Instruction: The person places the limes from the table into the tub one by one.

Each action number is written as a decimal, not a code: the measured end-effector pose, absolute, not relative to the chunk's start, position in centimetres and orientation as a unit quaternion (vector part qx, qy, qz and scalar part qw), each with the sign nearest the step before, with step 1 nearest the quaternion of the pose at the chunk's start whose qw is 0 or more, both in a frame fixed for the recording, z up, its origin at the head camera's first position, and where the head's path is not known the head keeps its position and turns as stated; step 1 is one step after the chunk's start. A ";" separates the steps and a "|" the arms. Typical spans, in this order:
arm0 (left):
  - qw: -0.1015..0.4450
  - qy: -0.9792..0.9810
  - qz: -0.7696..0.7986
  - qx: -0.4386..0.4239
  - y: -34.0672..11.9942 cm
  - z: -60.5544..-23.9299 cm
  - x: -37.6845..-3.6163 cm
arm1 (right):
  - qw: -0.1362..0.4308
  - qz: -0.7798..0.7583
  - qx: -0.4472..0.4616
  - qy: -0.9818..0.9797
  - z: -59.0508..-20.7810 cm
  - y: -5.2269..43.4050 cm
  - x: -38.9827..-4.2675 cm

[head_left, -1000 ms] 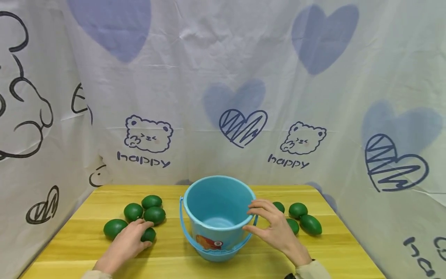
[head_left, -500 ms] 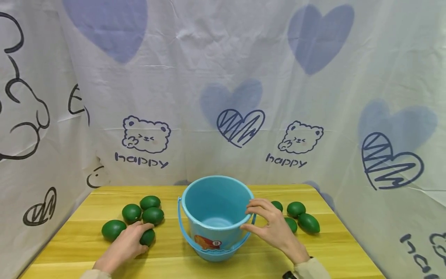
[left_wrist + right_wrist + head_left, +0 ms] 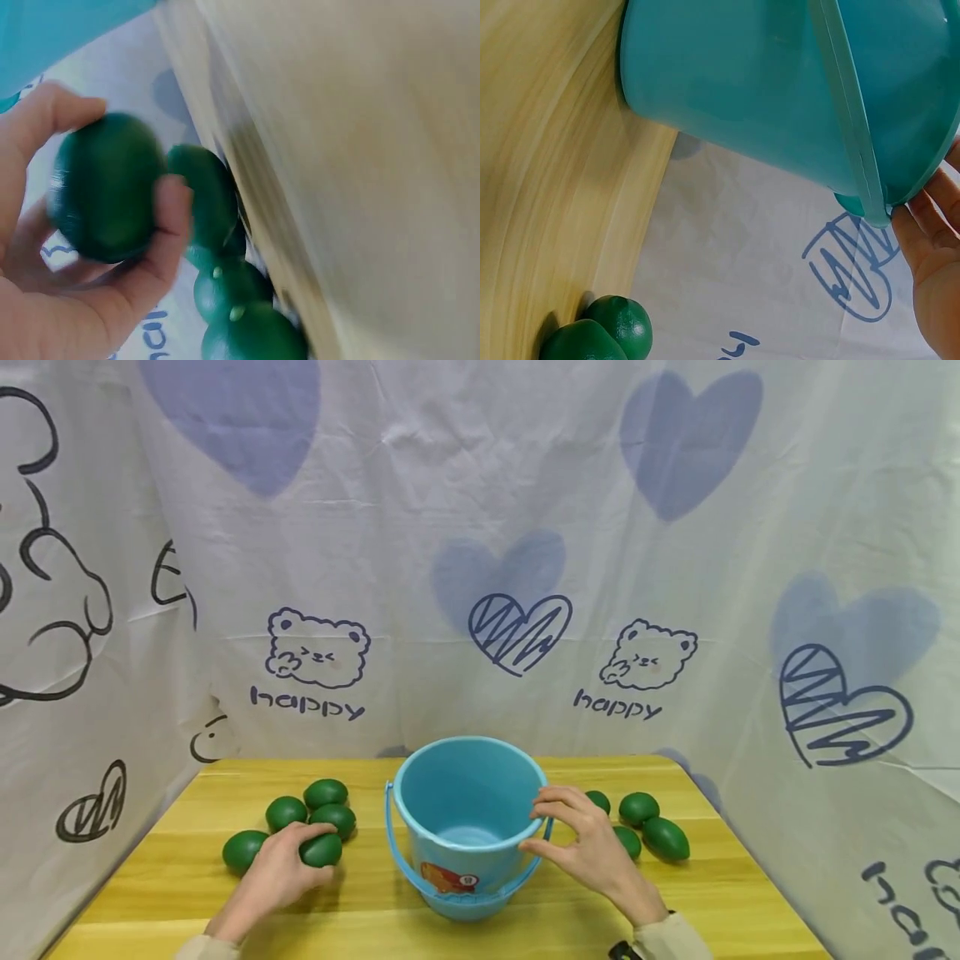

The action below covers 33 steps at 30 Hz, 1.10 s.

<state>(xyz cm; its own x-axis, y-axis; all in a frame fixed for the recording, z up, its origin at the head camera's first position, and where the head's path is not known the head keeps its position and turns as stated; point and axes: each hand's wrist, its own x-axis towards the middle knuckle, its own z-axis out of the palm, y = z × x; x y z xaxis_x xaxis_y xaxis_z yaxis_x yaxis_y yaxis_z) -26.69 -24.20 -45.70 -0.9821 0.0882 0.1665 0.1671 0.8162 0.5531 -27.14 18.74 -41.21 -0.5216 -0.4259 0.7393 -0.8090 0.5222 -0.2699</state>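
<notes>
Left hand (image 3: pixel 273 877) curled round 1 green fruit (image 3: pixel 321 850), pinched thumb to fingers just above the surface (image 3: pixel 187 893). 4 more green fruits (image 3: pixel 300 818) sit just beyond. Right hand (image 3: pixel 592 852) grips the blue bucket (image 3: pixel 468 827) rim, thumb outside, fingers on top. Bucket upright, centre. 4 fruits (image 3: pixel 645 827) right of it.

Green avocado (image 3: pixel 321 850) — lifted, beside upright blue bucket (image 3: pixel 468 827).

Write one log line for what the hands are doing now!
left hand: grips green fruit | right hand: holds bucket rim
</notes>
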 end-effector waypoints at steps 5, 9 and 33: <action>0.090 -0.929 -0.357 -0.030 -23.7 -45.3 -26.8 | 0.307 0.314 0.377 -0.816 -41.2 18.8 -27.1; 0.081 -0.906 -0.415 -0.003 -23.1 -45.0 -27.0 | 0.305 0.312 0.379 -0.816 -41.2 18.8 -27.2; 0.136 -0.781 -0.609 0.026 -18.9 -40.6 -28.2 | 0.299 0.313 0.367 -0.823 -41.0 18.7 -27.0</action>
<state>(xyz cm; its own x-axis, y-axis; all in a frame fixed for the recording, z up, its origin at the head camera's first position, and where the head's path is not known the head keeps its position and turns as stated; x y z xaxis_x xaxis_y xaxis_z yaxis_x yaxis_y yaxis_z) -28.24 -18.94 -40.64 -0.9616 -0.2063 0.1808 0.1248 0.2579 0.9581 -26.97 18.72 -41.04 -0.5508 -0.4174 0.7228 -0.7920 0.5345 -0.2949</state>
